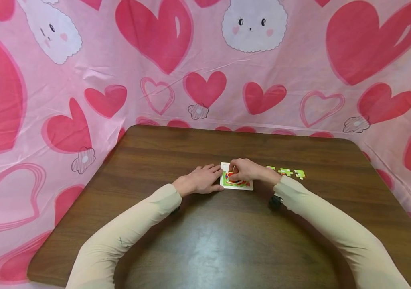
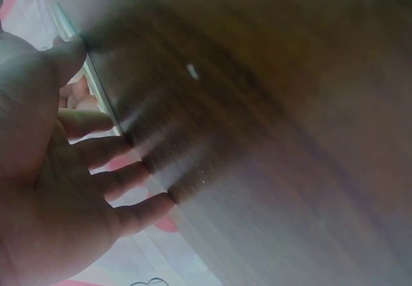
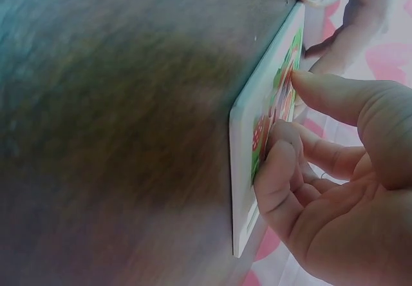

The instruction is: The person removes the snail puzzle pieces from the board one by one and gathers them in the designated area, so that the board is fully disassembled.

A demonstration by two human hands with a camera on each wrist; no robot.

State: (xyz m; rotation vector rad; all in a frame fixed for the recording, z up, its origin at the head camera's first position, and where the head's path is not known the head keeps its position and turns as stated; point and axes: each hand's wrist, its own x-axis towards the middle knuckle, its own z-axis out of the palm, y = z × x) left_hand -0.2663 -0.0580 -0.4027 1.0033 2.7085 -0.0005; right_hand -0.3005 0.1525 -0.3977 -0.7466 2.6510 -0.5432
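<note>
A small jigsaw puzzle board (image 1: 236, 187) with a white frame and a green and red picture lies flat on the brown table. My left hand (image 1: 202, 179) rests on the table at the board's left edge, fingers spread and mostly straight, fingertips against or beside the frame. Over the picture, my right hand (image 1: 246, 169) has its fingers bent down and the thumb (image 3: 328, 96) touching the printed surface. Whether a puzzle piece is between those fingertips is hidden. In the right wrist view, the board's white frame (image 3: 241, 138) shows edge-on.
Several loose green puzzle pieces (image 1: 285, 172) lie to the right of the board, partly behind my right forearm. The table (image 1: 205, 237) has rounded corners. A pink cloth (image 1: 223, 60) printed with hearts hangs around its back and sides.
</note>
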